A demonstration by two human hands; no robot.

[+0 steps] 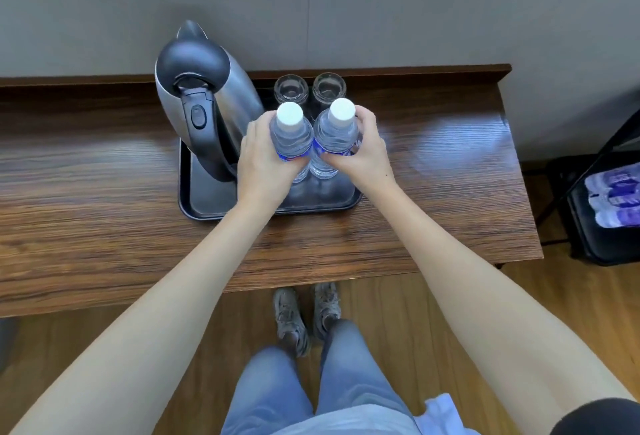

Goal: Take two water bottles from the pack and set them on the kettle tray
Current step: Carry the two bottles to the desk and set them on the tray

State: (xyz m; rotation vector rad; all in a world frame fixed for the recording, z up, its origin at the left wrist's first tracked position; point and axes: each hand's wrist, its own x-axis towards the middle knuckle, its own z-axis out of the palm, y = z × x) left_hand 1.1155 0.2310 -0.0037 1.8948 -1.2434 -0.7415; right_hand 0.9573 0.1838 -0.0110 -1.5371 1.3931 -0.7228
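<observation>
two bottles stand upright side by side, each clasped at the shoulder: left hand (pixel 265 157) fingers curled round the left bottle (pixel 290 138), right hand (pixel 363 154) round the right bottle (pixel 335 136), over the tray (pixel 207 206), between kettle (pixel 204 102) and glasses (pixel 310 90), probably to steady them while setting down.

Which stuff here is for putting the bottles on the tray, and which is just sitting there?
For the job:
left bottle
right bottle
tray
bottle pack
left hand
right hand

Just there:
kettle
two glasses
table
</observation>
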